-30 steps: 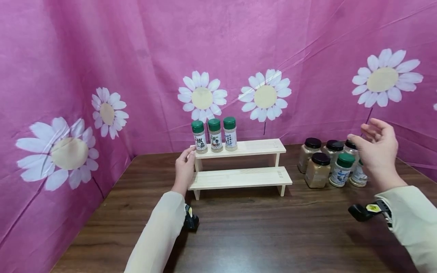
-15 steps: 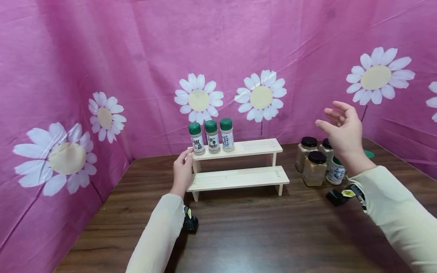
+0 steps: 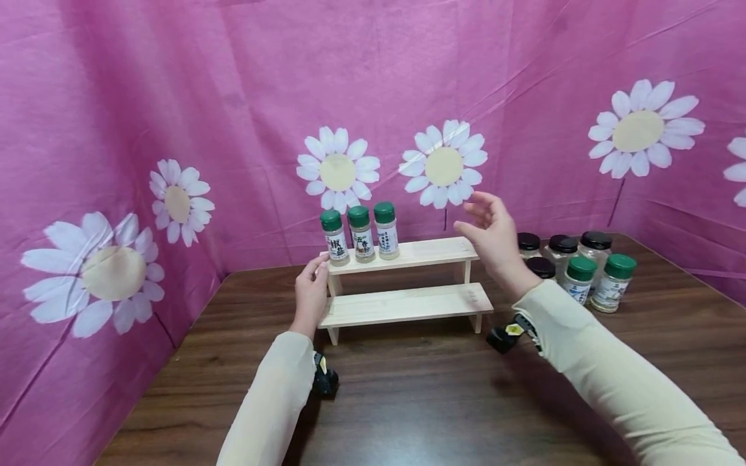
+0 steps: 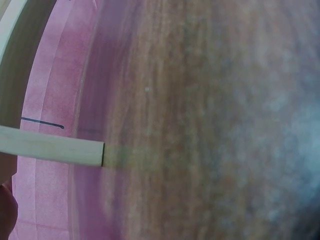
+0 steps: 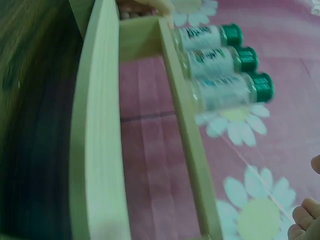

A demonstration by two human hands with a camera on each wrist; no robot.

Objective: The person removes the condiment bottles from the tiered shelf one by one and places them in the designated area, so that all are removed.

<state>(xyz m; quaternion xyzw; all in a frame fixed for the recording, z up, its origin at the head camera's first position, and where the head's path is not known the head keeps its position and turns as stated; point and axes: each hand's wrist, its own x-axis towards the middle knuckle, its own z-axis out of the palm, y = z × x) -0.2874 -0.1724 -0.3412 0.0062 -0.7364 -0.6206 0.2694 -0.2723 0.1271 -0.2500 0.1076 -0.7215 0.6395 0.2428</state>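
Observation:
A two-tier wooden rack [image 3: 408, 303] stands on the dark wooden table [image 3: 419, 395]. Three green-capped spice bottles [image 3: 361, 234] stand side by side at the left end of its upper shelf [image 3: 431, 251]. My left hand [image 3: 319, 266] holds the rack's left end, thumb against the upper shelf. My right hand [image 3: 469, 213] hovers open and empty above the right end of the upper shelf, fingers spread. The right wrist view shows the rack [image 5: 100, 150] sideways with the three bottles [image 5: 220, 60] and my right fingertips [image 5: 305, 220] at the edge. The left wrist view shows only blurred table and a wooden edge [image 4: 50, 147].
Right of the rack stands a cluster of jars: several black-lidded ones [image 3: 564, 246] at the back and two green-capped bottles [image 3: 614, 275] in front. Pink daisy-print cloth [image 3: 175, 129] walls the table at the back and on both sides. Bare tabletop lies in front of the rack.
My right hand has swung left, from above the jar cluster to above the right end of the upper shelf, still empty. The left hand has stayed on the rack's left end.

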